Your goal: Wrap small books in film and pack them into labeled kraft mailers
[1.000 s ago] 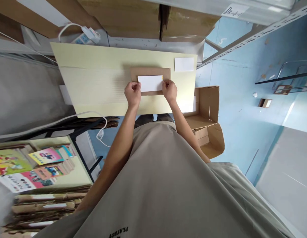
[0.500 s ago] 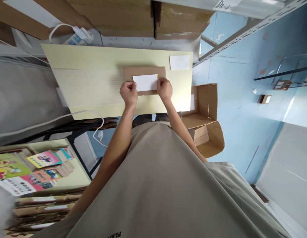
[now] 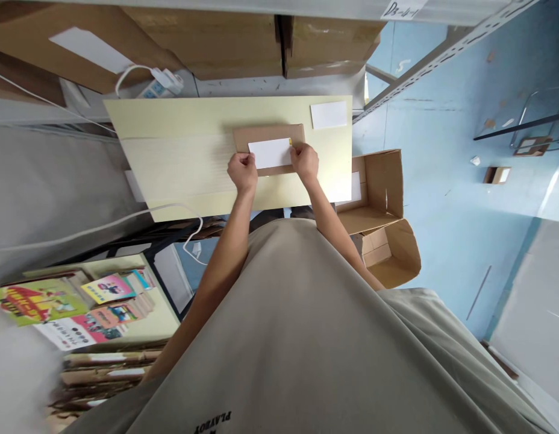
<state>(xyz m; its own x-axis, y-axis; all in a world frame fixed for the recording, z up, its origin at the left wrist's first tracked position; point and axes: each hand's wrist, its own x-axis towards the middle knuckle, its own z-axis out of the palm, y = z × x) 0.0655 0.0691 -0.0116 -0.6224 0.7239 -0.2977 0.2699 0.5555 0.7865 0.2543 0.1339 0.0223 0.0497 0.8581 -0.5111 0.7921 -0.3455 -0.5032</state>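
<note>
A flat brown cardboard parcel (image 3: 265, 134) lies on a pale yellow table (image 3: 180, 163). A white label (image 3: 270, 152) rests on top of the parcel, with a small yellow tab at its right corner. My left hand (image 3: 243, 172) pinches the label's left end. My right hand (image 3: 305, 163) pinches its right end. Both hands sit at the parcel's near edge.
A second white label (image 3: 329, 114) lies at the table's far right. An open cardboard box (image 3: 379, 205) stands on the blue floor to the right. Large cartons (image 3: 243, 36) and a power strip (image 3: 159, 84) sit behind the table. Colourful booklets (image 3: 81, 301) and flattened cardboard are stacked at lower left.
Both hands stay on the ends of the white label over the parcel. Only the camera view has shifted slightly.
</note>
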